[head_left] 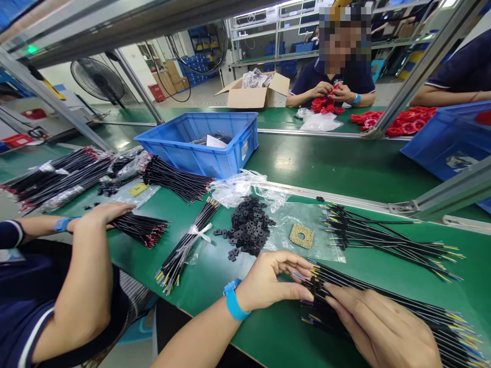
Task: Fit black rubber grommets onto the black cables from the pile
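At the near right of the green bench, my left hand point(274, 281) has its thumb and fingers closed at a small black plastic clip point(315, 289), beside the bared blue and white wire ends of a black cable. My right hand point(387, 322) is closed on that cable just behind the clip; its fingers hide most of the grip. Beneath and beyond lies a bundle of black cables point(399, 296) with yellow and blue wire ends. A heap of small black clips point(249, 225) sits left of a yellow sponge point(302, 236) on a plastic bag.
More cables with clips point(383, 237) lie at the right. A tied cable bundle point(187, 245) lies left of the heap. A co-worker's arm point(88, 266) reaches over cables at the left. Behind stand a blue bin point(199, 148) and a metal rail point(326, 197). Another person handles red parts opposite.
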Action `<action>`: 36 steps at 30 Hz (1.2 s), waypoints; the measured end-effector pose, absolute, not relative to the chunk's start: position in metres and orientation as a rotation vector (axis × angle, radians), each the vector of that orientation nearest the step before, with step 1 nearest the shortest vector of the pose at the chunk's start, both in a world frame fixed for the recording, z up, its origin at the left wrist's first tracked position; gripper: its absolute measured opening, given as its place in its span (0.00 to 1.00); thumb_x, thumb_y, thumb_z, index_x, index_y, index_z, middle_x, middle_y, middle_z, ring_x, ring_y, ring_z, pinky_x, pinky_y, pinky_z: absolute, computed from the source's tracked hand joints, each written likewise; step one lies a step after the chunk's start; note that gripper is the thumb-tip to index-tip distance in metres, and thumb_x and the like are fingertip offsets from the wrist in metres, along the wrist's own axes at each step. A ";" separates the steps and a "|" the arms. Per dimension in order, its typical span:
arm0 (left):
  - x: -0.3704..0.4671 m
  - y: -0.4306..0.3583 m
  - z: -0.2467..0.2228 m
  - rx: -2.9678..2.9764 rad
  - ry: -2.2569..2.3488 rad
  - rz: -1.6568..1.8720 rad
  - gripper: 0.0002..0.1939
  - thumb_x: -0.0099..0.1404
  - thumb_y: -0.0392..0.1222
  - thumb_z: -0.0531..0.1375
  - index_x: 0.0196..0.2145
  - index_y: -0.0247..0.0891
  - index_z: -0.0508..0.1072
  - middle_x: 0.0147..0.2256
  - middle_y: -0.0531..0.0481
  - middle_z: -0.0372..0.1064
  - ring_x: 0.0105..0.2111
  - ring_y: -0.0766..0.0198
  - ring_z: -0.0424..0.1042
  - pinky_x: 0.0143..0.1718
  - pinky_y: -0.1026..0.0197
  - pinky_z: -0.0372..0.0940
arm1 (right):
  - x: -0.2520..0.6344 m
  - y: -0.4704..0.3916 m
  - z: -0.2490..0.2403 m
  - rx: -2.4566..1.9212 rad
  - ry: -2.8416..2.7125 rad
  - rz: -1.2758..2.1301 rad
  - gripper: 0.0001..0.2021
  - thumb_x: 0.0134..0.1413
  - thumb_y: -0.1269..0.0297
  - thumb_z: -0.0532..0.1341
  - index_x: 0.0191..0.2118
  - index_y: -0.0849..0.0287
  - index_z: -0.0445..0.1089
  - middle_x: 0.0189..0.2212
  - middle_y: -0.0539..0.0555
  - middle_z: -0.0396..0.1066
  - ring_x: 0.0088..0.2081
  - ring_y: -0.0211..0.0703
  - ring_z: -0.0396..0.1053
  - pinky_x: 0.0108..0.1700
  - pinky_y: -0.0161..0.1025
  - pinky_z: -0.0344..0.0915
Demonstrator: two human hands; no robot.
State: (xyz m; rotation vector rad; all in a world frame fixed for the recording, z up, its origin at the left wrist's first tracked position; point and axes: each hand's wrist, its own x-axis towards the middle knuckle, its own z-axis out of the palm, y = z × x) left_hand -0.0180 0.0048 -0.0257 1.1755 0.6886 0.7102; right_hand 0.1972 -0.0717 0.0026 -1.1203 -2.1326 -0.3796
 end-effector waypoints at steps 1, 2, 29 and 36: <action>-0.018 0.005 -0.025 1.163 0.688 0.696 0.31 0.47 0.54 0.80 0.45 0.34 0.84 0.40 0.40 0.83 0.41 0.58 0.81 0.48 0.58 0.76 | 0.197 -0.072 0.003 -1.116 -2.143 -0.399 0.08 0.73 0.73 0.59 0.50 0.66 0.74 0.33 0.53 0.80 0.29 0.36 0.76 0.39 0.38 0.67; -0.018 0.005 -0.024 1.159 0.689 0.690 0.29 0.48 0.54 0.80 0.43 0.34 0.84 0.39 0.41 0.83 0.40 0.59 0.81 0.47 0.58 0.76 | 0.198 -0.073 0.002 -1.110 -2.156 -0.404 0.08 0.73 0.73 0.59 0.51 0.66 0.74 0.33 0.54 0.81 0.30 0.36 0.76 0.40 0.39 0.67; -0.016 0.003 -0.021 1.575 0.645 0.849 0.22 0.58 0.62 0.73 0.41 0.42 0.87 0.34 0.42 0.83 0.33 0.61 0.80 0.38 0.62 0.72 | 0.193 -0.067 -0.003 -1.066 -2.103 -0.046 0.09 0.76 0.70 0.55 0.46 0.60 0.74 0.33 0.50 0.80 0.33 0.29 0.78 0.43 0.26 0.70; -0.014 -0.001 -0.023 1.295 0.679 0.716 0.28 0.50 0.53 0.79 0.46 0.36 0.85 0.37 0.43 0.81 0.38 0.61 0.78 0.43 0.61 0.75 | 0.195 -0.071 -0.002 -1.109 -2.082 -0.269 0.07 0.73 0.73 0.58 0.48 0.63 0.75 0.35 0.52 0.81 0.33 0.34 0.77 0.42 0.35 0.69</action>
